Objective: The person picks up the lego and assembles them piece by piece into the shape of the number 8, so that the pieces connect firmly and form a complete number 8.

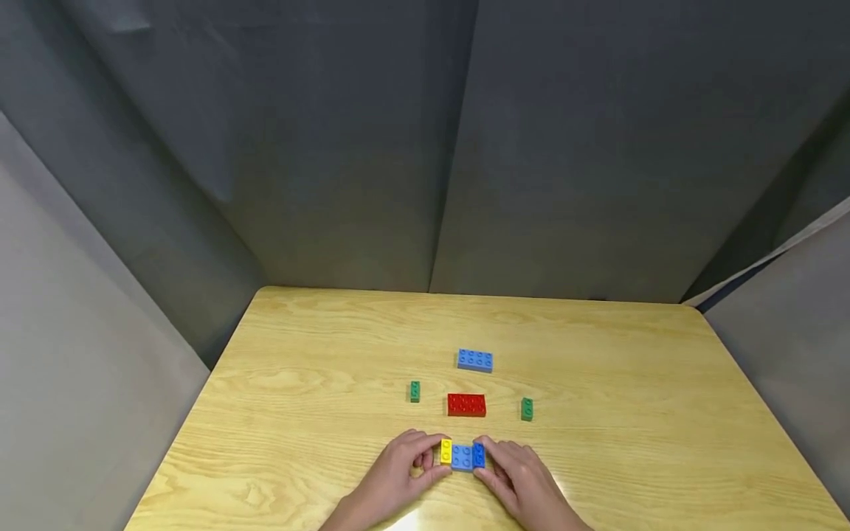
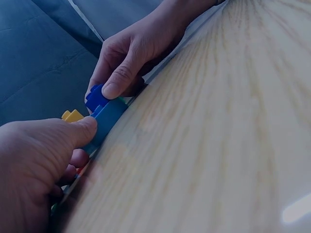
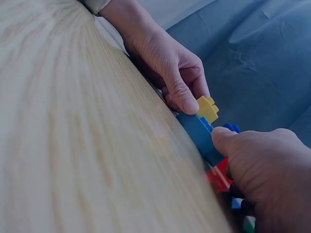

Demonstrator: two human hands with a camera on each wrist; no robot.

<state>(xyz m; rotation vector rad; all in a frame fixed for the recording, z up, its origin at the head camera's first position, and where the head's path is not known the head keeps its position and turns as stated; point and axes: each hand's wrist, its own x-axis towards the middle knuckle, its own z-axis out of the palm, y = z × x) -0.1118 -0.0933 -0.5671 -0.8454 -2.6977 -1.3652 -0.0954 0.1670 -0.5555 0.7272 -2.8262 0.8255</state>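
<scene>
The left hand (image 1: 401,466) pinches the yellow brick (image 1: 446,452), the right hand (image 1: 521,476) the dark brick (image 1: 479,455) (both on the near blue brick (image 1: 462,458)).

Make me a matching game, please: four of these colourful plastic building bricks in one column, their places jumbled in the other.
Bricks
1. yellow two-stud plastic brick
2. red rectangular plastic brick
3. dark-blue two-stud plastic brick
4. loose light-blue rectangular plastic brick

Places
A. pinched by the right hand
B. farthest from both hands
C. pinched by the left hand
D. between two small green plastic bricks

Pairs: 1-C, 2-D, 3-A, 4-B
</scene>
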